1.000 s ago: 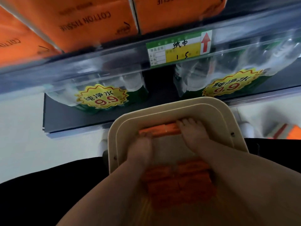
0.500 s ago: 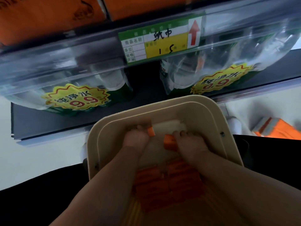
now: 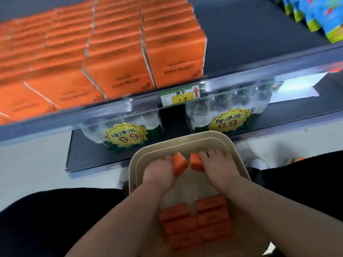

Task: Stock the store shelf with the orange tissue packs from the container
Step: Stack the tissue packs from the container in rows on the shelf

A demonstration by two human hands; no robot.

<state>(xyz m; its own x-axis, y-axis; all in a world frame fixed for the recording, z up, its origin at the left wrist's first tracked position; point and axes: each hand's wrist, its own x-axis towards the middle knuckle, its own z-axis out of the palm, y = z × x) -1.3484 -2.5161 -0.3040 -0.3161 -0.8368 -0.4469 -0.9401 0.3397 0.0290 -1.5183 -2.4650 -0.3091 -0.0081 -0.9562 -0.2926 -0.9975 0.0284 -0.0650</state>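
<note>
Head view looks down on a beige container (image 3: 187,140) held low in front of the person; the left hand (image 3: 159,170) grips one orange tissue pack (image 3: 178,164) and the right hand (image 3: 220,166) grips a second pack (image 3: 197,162), the two packs almost touching at the container's middle; more packs (image 3: 196,219) lie in rows at 6 o'clock, on the container's near side; the shelf (image 3: 259,60) at 12 o'clock already carries rows of stocked packs (image 3: 118,58), with bare dark space at 1 o'clock beside them.

Risks, as I judge them: each pack is pinched by its end only, so either could slip or twist out on the way up; the lifted packs could catch the clear shelf rail (image 3: 241,78) and its price tag (image 3: 180,95), which overhang the route; a careless push could topple the front stocked row; with both hands busy, I cannot tell what steadies the container, so it may tip.

Against half a second ago, both packs stand higher and show more of their faces; the view has swung up, so the orange rows on the shelf now fill the upper left, and the bottled water packs (image 3: 128,134) sit lower in frame.
</note>
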